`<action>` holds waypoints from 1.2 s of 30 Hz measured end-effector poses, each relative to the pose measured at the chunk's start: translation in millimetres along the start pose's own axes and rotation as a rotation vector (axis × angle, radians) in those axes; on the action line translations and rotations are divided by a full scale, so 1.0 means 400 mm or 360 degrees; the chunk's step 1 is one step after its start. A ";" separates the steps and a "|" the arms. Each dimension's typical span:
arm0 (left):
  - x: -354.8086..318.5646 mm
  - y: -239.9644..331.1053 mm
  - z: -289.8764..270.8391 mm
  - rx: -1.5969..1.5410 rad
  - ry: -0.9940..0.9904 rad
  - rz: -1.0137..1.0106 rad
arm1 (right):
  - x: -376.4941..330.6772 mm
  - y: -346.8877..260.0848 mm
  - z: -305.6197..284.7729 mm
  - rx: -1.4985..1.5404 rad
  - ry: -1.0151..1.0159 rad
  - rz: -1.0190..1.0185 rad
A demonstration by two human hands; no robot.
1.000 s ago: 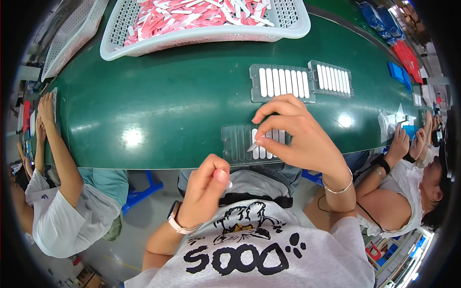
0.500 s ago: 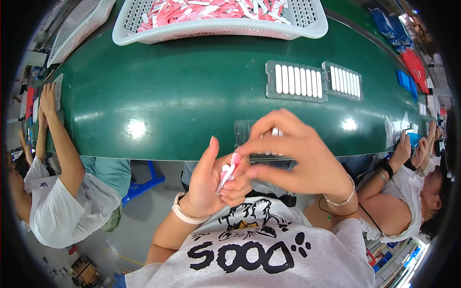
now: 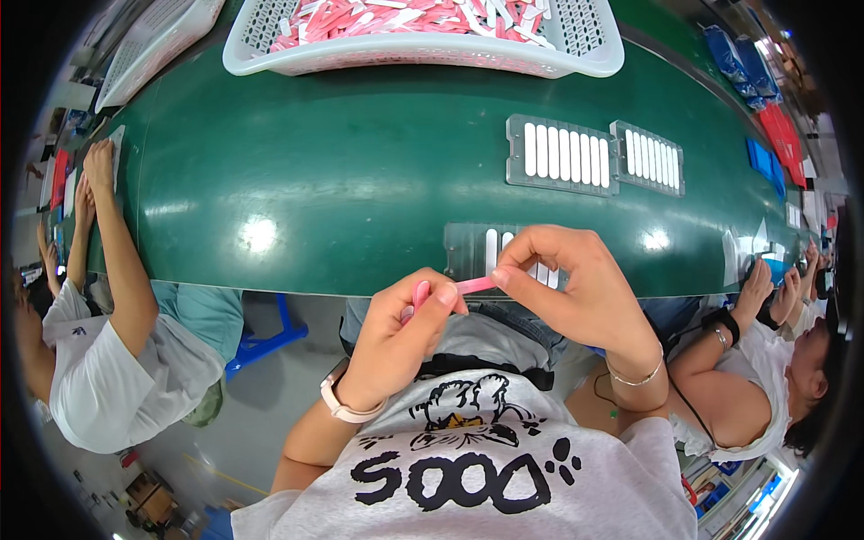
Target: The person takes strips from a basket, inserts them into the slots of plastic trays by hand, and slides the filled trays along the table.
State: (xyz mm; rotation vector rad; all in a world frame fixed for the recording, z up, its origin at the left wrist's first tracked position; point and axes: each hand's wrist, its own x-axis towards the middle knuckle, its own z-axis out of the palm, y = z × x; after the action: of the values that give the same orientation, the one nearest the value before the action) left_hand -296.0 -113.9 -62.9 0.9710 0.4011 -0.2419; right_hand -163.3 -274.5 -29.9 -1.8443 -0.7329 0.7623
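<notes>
The green bench (image 3: 360,180) carries a white basket (image 3: 423,49) of pink sticks beyond the grip. Just under the grip lies a clear tray (image 3: 468,247). Left hand (image 3: 396,337) and right hand (image 3: 576,288) both pinch one pink stick (image 3: 475,285) between them, probably to turn it for the tray.
</notes>
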 end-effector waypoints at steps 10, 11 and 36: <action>0.001 0.006 -0.009 -0.0115 -0.0125 -0.0139 | -0.005 0.033 -0.004 0.0322 -0.0035 -0.0433; 0.003 0.006 -0.005 -0.0116 -0.0128 -0.0142 | 0.001 0.040 -0.006 0.0321 -0.0033 -0.0429; 0.035 -0.010 0.018 0.2396 0.0009 0.0917 | 0.070 0.041 -0.083 -0.0360 0.0067 -0.0163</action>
State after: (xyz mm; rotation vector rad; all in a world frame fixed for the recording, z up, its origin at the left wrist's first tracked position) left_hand -283.3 -122.5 -68.3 2.5012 -0.1648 0.0373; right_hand -117.9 -277.2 -39.3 -2.0009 -0.9094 0.5918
